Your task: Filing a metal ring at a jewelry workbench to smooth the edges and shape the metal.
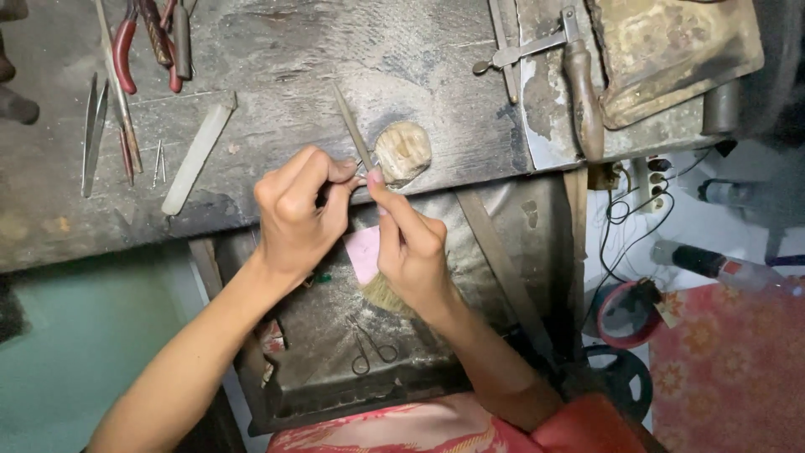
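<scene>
Pink paper slip (363,252) below left hand (295,220), right hand (412,243) pinching file (353,127).

Tweezers (90,134) left on bench (293,67), scissors (371,349) in tray (335,369) below, bottle (713,264) right.

Worn wooden workbench with hand tools scattered on it

The dark, scratched workbench (277,50) runs across the top of the view, its surface grey and stained. At its far left lie metal tweezers (90,134) beside thin rods (126,134), with red-handled pliers (126,50) just above them. A pale flat stick (199,151) lies at a slant near the front edge. Near the middle front edge sits a rounded wooden block (403,151), with a slender file (352,126) angled beside it. To the right, a lighter patchy slab (545,109) carries a wooden-handled tool (583,96) and a tarnished metal box (671,50).
</scene>
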